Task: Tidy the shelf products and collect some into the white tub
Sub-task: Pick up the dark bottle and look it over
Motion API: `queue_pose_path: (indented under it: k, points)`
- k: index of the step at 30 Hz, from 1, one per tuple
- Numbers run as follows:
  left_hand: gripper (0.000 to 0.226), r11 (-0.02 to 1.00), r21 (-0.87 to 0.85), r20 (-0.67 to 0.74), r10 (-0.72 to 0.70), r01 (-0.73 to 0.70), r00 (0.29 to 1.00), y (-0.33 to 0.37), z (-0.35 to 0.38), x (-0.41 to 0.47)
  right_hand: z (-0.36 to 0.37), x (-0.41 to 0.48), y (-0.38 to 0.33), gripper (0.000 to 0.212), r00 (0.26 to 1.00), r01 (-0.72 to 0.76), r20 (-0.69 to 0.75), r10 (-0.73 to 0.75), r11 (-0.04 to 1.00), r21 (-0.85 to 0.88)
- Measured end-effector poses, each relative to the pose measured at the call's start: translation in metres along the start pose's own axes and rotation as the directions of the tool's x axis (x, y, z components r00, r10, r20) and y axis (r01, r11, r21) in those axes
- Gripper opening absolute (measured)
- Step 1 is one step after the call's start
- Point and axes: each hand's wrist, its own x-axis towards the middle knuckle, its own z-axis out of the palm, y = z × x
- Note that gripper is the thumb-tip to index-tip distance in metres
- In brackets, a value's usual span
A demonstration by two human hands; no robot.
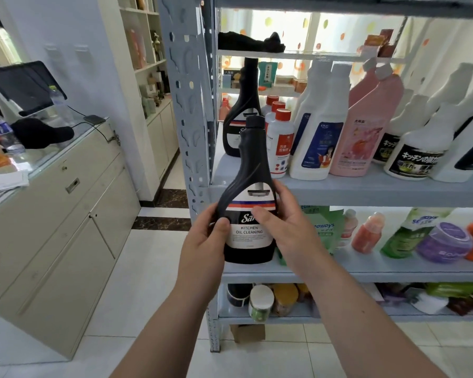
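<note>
At the grey shelf (366,190), the black bottle (247,203) is clasped by left grip (202,241) and right grip (287,230); best returned upright, label outward.

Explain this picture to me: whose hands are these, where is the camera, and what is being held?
No machine here: a person wears one camera on the head, looking forward and down. The left hand and right hand both grip a tall black plastic bottle labelled kitchen oil cleaning, in front of a grey metal shelf rack. A matching black bottle stands on the shelf behind it, along with white plastic bottles and a pink plastic bottle. No white tub is in view.
</note>
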Motion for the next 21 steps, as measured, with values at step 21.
queue_pose_path:
  k: [21]
  points:
    - [0.073,0.845,0.519,-0.131,0.233,-0.134,0.964,0.027,0.087,0.258,-0.061,0.089,-0.055,0.055,0.891,0.216,-0.198,-0.408,0.766,-0.605]
